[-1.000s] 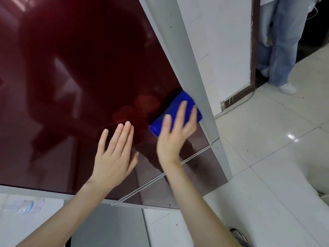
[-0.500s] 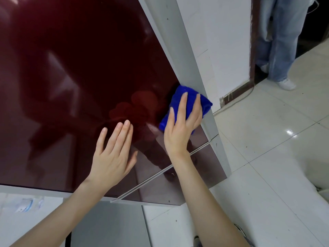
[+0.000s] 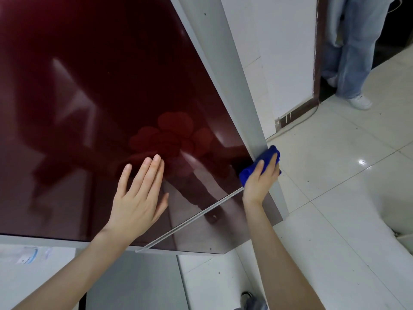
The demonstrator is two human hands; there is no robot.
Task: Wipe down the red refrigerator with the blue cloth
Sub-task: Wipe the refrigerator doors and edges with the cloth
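Two bare hands work at a glossy red fridge, seen from above. The left hand lies flat on the fridge door, its fingers straight and relaxed, gripping nothing. The right hand is at the fridge's right edge, just above the seam between its doors, with its fingers curled round a bunched blue cloth. The cloth is pressed where red glass meets the grey trim. It looks soft, light and easily crumpled, so it is best held wadded in the palm. The door looks hard, slick and mirror-like, likely to show smears and let a hand slide. Beyond the fridge's right side, a person in jeans stands on the pale tiled floor.
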